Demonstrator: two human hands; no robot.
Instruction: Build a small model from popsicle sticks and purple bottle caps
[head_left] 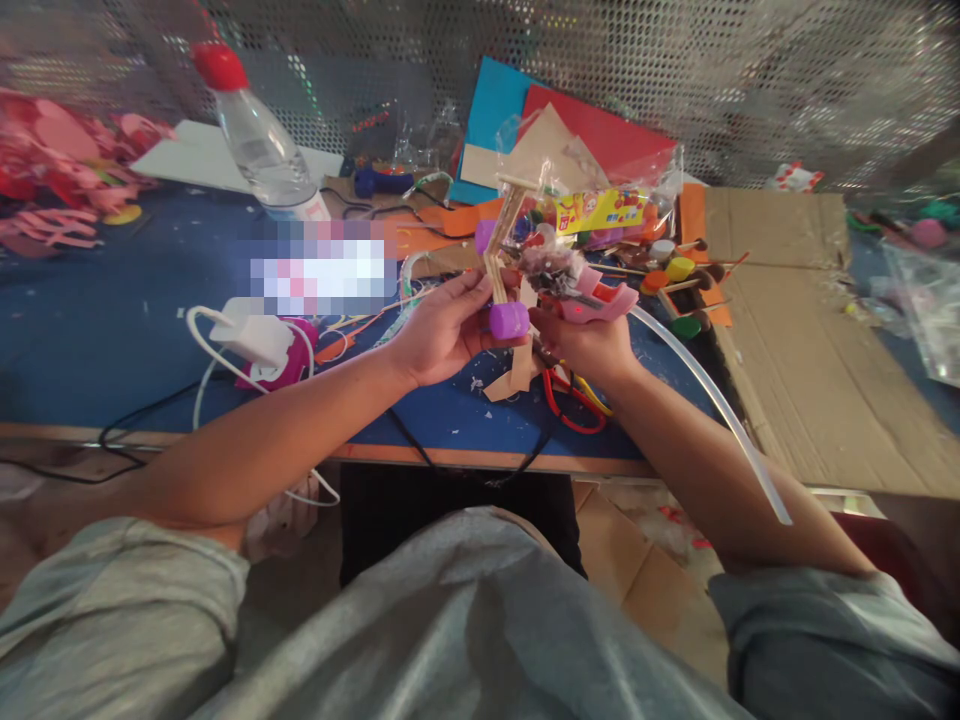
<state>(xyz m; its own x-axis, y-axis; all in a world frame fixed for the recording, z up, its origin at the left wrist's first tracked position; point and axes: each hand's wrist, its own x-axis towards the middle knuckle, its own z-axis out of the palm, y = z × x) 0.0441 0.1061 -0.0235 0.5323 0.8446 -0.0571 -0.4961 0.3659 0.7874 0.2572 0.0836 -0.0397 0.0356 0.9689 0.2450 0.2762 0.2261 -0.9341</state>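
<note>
My left hand (442, 330) is closed on a small craft-stick frame (501, 240), held tilted above the table. Purple round pieces, like wheels, are fixed to it; the nearer purple piece (509, 321) faces me. In my right hand (592, 345) is a pink hot glue gun (598, 303), its nozzle side turned toward the frame. A long, clear glue stick (716, 395) trails from its back across my right forearm. The nozzle tip is hard to make out among the clutter. Below my hands lie red-handled scissors (574, 405) and cut strips of brown card (514, 375).
A red-capped water bottle (262, 140) leans at the back left, near a white charger plug (255, 330) with cables. Cardboard (832, 340) covers the right side. Coloured sheets (495, 110), a yellow packet (600, 212) and small coloured caps (679, 268) lie behind.
</note>
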